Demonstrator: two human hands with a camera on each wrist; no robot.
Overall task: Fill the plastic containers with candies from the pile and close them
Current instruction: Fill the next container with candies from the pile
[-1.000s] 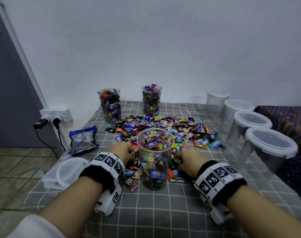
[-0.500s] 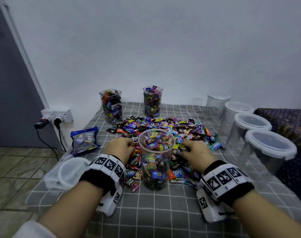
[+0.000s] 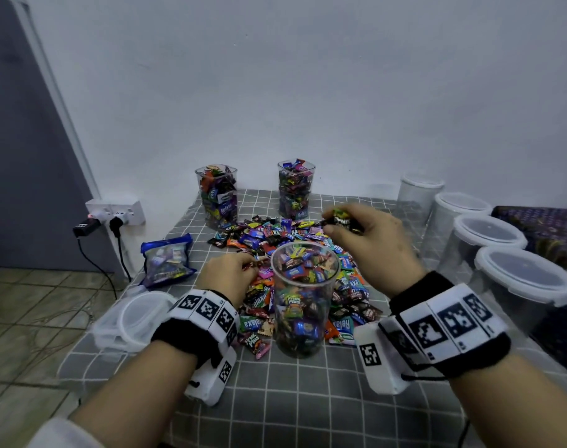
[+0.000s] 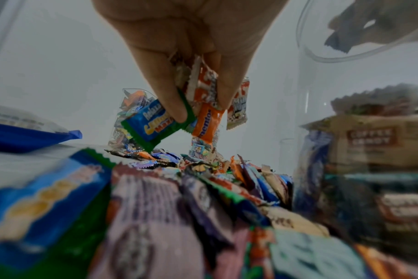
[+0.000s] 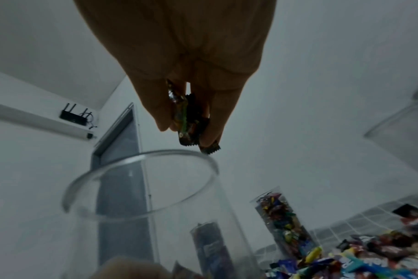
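Much of the candy pile (image 3: 295, 253) is hidden behind the open, nearly full clear container (image 3: 303, 299) standing at its near edge. Dark-wrapped candies are pinched by the right hand (image 3: 369, 240) above the far rim. Only the wrist view shows several wrappers (image 4: 179, 117) gripped by the left hand (image 3: 227, 276).

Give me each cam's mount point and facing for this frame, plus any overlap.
Head: on the person's head, looking forward and down at the table; both forearms, left hand and right hand show.
Left wrist: low by the candy pile, looking along the left hand pinching candies.
Right wrist: looking up along the right hand holding dark candies.
Shared: all three see the open container.
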